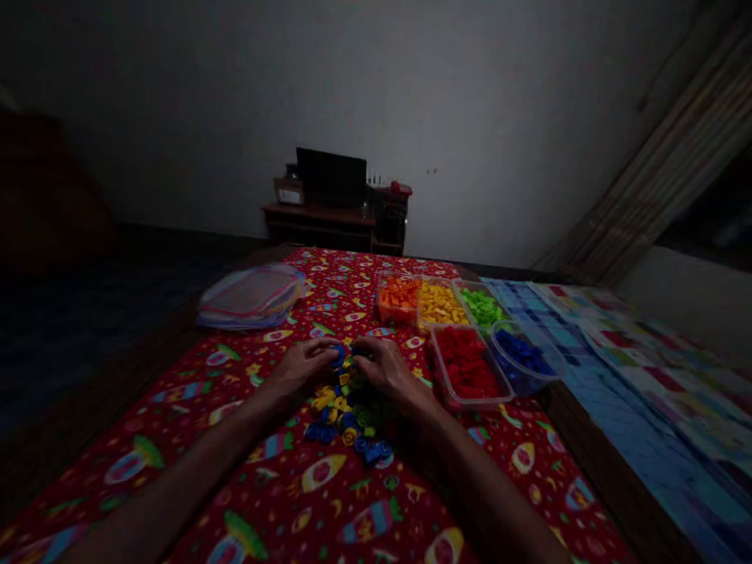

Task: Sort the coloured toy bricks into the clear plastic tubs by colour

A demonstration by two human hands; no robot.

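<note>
Left hand [302, 366]: thumb and fingers closed on a blue piece [338, 356]. Right hand [385, 366]: fingers curled just beside it; cannot tell whether it grips anything. Pile of blue, yellow and green toy pieces [341, 405] lies on red patterned cloth [193, 427], between the forearms. Clear tubs [480, 403], one colour each, at right; stacked lids [252, 296] at left.

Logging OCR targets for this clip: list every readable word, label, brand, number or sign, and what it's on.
No readable text.
White patch on the box: too small to read, if printed.
Loose toy pieces: any markings too small, blurred.
Red cloth: pictures, no legible words.
</note>
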